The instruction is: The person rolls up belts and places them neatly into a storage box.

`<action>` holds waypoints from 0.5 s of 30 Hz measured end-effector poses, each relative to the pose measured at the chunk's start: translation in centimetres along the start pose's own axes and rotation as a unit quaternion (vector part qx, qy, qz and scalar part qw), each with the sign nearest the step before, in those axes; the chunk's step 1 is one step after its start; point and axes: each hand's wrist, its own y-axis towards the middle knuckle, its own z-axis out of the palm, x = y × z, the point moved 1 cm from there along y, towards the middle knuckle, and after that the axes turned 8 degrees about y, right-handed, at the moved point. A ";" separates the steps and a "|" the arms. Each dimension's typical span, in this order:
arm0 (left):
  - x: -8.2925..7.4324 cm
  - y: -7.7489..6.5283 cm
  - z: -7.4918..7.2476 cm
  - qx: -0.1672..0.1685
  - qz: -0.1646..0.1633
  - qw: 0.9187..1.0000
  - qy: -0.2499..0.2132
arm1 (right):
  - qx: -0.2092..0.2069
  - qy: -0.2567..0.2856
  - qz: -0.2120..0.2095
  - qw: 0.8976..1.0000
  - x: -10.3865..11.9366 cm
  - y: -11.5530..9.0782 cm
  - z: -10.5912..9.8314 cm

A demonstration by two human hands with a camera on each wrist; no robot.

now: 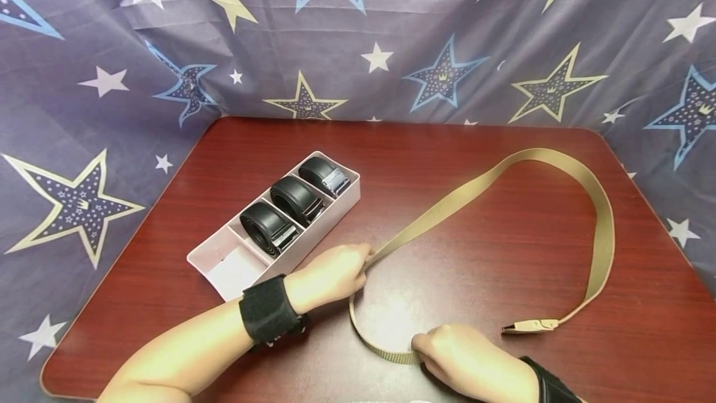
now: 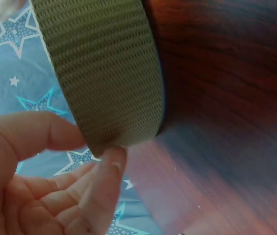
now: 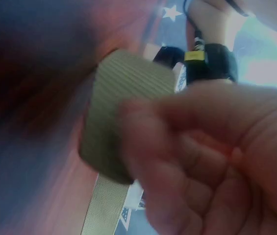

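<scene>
A khaki webbing belt (image 1: 602, 222) stands on its edge in a wide loop over the right half of the table. Its tan buckle (image 1: 531, 326) lies to the right of my right hand. My left hand (image 1: 332, 275) pinches the strap near the table's middle; in the left wrist view, thumb and fingertips meet the ribbed webbing (image 2: 104, 73) at its edge. Closer to the front edge, my right hand (image 1: 470, 356) pinches the strap by its end. The right wrist view has the curled webbing (image 3: 121, 112) between thumb and fingers, somewhat blurred.
Left of my left hand stands a pale pink divided box (image 1: 330, 219). Rolled black belts (image 1: 263, 226) with metal buckles sit in three of its compartments; the nearest compartment (image 1: 237, 266) shows a bare floor. A star-patterned curtain (image 1: 380, 30) hangs behind the red-brown table (image 1: 447, 266).
</scene>
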 end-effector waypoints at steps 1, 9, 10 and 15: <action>0.0 0.0 0.0 0.000 0.004 1.000 -0.003 | -0.010 0.003 -0.005 1.000 -0.2 0.1 0.0; -0.6 0.3 0.4 0.009 0.061 0.998 -0.023 | -0.067 0.019 -0.028 0.997 -1.3 1.5 -0.1; -0.7 0.3 0.4 0.009 0.073 0.997 -0.030 | -0.071 0.014 -0.029 0.997 -1.3 1.7 -0.2; -1.2 0.5 0.9 0.006 0.146 0.988 -0.047 | -0.056 0.005 -0.031 0.998 -1.2 3.0 -0.5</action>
